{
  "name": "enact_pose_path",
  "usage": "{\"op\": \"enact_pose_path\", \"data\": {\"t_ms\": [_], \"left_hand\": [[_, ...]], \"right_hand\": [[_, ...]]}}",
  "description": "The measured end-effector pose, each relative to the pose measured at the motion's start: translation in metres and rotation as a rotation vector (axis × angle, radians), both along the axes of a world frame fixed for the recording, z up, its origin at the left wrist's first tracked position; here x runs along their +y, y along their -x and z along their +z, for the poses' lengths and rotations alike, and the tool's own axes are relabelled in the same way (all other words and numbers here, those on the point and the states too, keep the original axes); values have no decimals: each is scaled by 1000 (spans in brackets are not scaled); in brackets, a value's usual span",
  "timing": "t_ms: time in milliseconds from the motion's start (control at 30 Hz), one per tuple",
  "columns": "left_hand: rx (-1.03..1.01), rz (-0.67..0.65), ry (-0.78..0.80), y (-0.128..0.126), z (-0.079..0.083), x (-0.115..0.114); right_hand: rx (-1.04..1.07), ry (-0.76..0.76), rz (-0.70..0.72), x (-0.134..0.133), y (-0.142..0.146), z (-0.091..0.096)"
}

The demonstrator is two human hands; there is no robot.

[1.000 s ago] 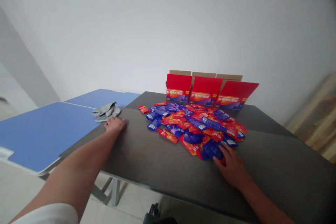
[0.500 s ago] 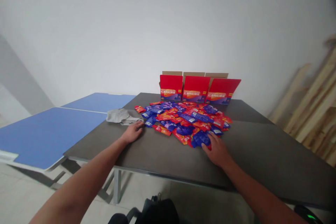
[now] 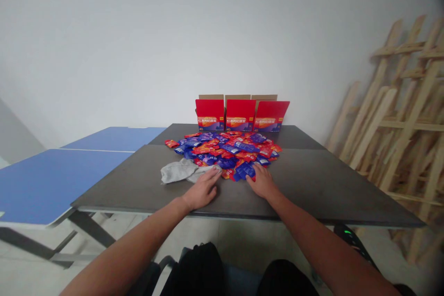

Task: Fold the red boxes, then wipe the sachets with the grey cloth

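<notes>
My left hand [image 3: 202, 188] lies low over the table with its fingertips closed on the end of a crumpled grey cloth [image 3: 178, 170]. This cloth stretches left from the fingers and covers the near left edge of a pile of red and blue packets [image 3: 222, 148]. At the pile's near right side, my right hand [image 3: 262, 181] has its thumb and fingers around a blue packet [image 3: 244, 169]. Part of that packet is hidden under the fingers. Many packets overlap, some showing white label patches.
Three red cartons [image 3: 239, 122] with raised flaps stand in a row behind the pile on the dark table [image 3: 312, 185]. A blue table-tennis table [image 3: 76, 171] adjoins on the left. Wooden frames [image 3: 398, 115] lean against the wall at right.
My left hand has moved right and nearer, dragging the grey cloth along to the pile's front edge. My right hand stays at the same blue packet. The camera view has turned right.
</notes>
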State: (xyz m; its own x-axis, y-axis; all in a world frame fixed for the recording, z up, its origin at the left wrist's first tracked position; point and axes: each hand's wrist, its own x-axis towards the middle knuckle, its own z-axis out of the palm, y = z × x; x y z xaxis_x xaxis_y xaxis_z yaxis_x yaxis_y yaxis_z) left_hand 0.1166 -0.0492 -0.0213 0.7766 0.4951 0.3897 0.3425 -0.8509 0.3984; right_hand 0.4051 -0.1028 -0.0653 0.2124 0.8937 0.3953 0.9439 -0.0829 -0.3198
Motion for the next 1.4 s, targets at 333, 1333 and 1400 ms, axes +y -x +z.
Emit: {"op": "enact_pose_path", "data": {"t_ms": [333,1333,1400], "left_hand": [[174,157,-85,7,26,12],[-1184,-85,1341,-132,16,40],[-1176,-119,1366,-133,8,38]], "right_hand": [[33,16,-10,-1,2,4],[171,-210,0,0,-13,-3],[171,-252,34,-3,-16,-4]]}}
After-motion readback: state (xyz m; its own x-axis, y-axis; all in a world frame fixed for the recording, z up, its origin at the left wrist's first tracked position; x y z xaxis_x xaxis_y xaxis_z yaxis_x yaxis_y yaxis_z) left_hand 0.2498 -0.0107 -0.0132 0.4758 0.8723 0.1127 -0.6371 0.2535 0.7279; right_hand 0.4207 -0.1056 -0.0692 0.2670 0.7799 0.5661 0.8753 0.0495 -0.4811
